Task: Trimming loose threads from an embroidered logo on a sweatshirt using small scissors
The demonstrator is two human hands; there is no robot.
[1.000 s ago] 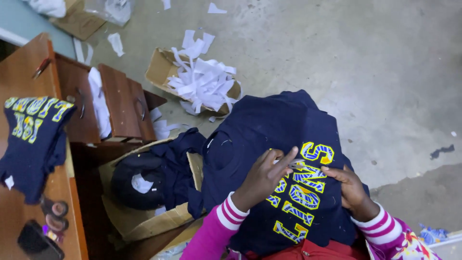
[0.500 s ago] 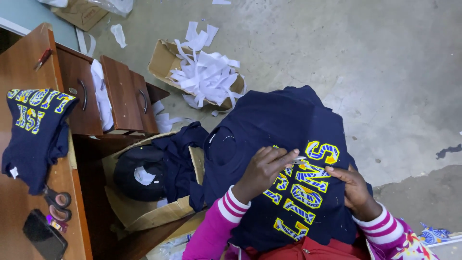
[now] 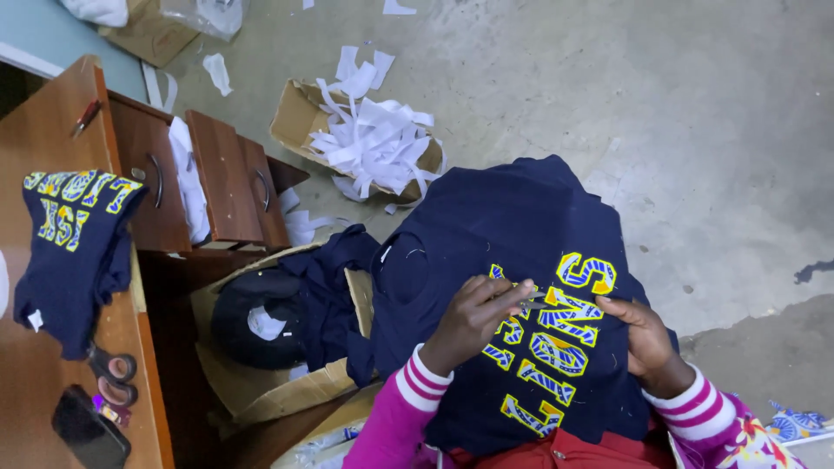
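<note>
A navy shirt (image 3: pixel 512 217) with yellow and blue letters lies spread over my lap. My left hand (image 3: pixel 476 314) rests on it with the fingertips pinched at the upper letters. Something small and pale shows at the fingertips, but I cannot tell what it is. My right hand (image 3: pixel 641 340) grips the cloth beside the letters on the right and holds it taut. Both sleeves are pink with white stripes.
A wooden desk (image 3: pixel 35 130) at left carries a second folded navy shirt (image 3: pixel 65 252), scissors (image 3: pixel 113 375) and a dark phone (image 3: pixel 89 430). Its drawers (image 3: pixel 221 182) stand open. A cardboard box (image 3: pixel 261 382) holds more navy cloth. Another box (image 3: pixel 300 117) of white paper scraps sits on the concrete floor.
My left fingertips have shifted slightly right along the letters. The right hand stays in place on the cloth. The view has drifted a little.
</note>
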